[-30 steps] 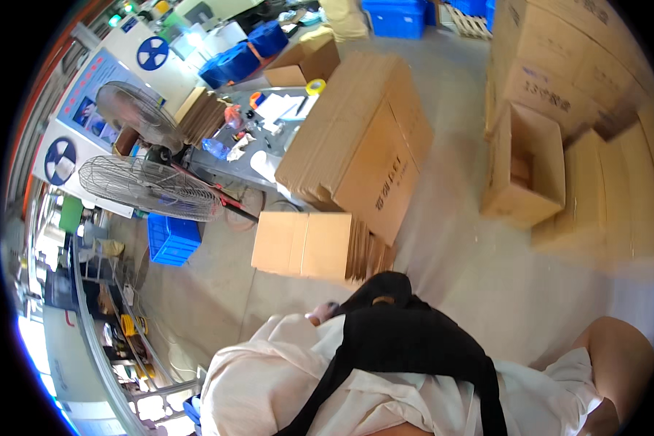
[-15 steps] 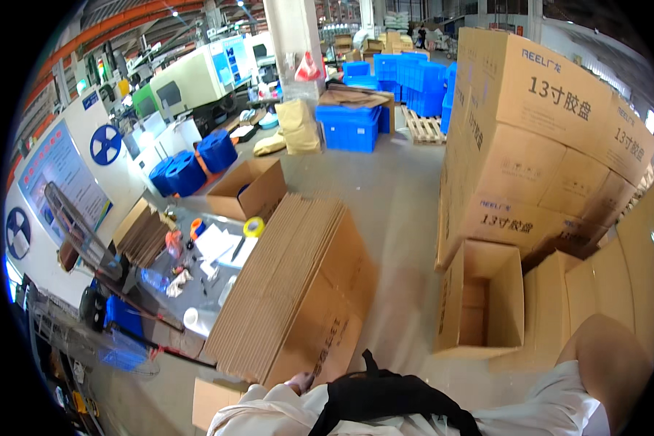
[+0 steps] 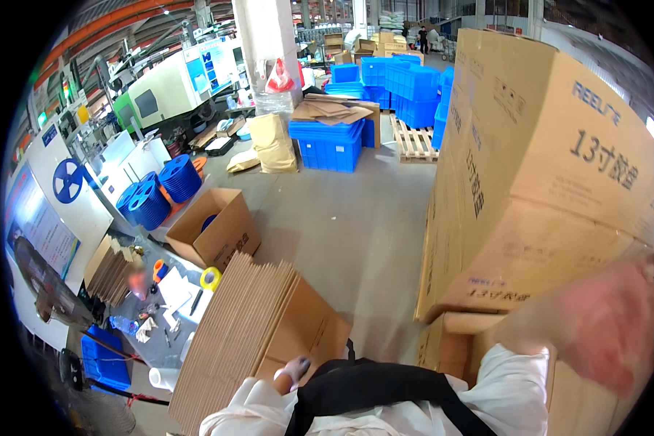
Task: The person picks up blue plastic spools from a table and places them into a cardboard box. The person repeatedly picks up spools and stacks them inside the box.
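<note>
My left hand (image 3: 292,370), in a pale glove with dark fingertips, is against the side of a tall stack of flattened cardboard boxes (image 3: 232,327). Its fingers look closed; what they hold, if anything, is too small to make out. On the right my right hand (image 3: 621,327) is lifted and smeared by motion, so its fingers do not show clearly. It appears in front of a high pile of printed brown cartons (image 3: 516,167). Below my right forearm stands an open carton (image 3: 432,345), partly covered by the arm.
Left of the stack, a grey table (image 3: 149,341) bears yellow tape (image 3: 210,279), papers and a bottle. Beyond it are an open carton (image 3: 232,240) and blue reels (image 3: 145,203). Blue crates (image 3: 330,149), a pallet (image 3: 412,142) and a pillar stand farther off. A fan (image 3: 51,283) is at far left.
My right arm has swung up and outward over the right-hand boxes. The view has shifted, so the stack sits lower and further left. My left hand stays by the stack.
</note>
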### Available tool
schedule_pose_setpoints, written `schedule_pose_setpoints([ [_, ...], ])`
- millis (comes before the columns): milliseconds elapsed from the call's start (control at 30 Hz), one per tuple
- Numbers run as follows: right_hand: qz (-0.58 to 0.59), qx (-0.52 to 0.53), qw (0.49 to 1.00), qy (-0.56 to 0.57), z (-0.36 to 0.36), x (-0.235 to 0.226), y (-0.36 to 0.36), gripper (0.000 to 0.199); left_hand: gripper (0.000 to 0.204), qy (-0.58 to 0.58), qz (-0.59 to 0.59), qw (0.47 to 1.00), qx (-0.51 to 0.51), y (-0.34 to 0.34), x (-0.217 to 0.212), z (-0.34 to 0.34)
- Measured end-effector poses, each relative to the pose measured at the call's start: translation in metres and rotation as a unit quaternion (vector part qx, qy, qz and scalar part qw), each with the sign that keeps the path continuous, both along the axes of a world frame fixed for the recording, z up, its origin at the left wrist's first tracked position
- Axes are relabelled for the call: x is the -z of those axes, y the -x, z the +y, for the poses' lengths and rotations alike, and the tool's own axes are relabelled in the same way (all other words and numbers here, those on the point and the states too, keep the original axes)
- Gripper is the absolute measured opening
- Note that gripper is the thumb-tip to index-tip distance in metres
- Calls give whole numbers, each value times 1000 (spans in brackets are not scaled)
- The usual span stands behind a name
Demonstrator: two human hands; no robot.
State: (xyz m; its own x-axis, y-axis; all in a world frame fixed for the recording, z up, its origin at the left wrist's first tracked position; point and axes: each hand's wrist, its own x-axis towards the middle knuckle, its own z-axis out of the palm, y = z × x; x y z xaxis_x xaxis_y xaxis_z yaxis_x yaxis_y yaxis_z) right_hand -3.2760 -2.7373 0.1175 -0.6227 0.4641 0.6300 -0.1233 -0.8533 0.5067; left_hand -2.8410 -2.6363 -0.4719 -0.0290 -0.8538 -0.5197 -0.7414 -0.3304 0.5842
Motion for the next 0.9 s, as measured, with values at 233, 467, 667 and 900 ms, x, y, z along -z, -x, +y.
schedule_pose_setpoints([
  [233, 486, -40, 727, -483, -307, 146, -95, 46, 41, -203, -46, 957, -203, -38, 48, 18],
  [467, 668, -1, 251, -701, -522, 379, -100, 49, 42, -208, -31, 959, -190, -56, 55, -154],
  [667, 557, 4, 21, -831, -560, 579, 31, 44, 42, -10, -22, 999, -24, -93, 26, -437],
  [900, 280, -158, -30, -947, -580, 628, -12, 44, 39, 102, 113, 959, -237, -171, -6, -731],
])
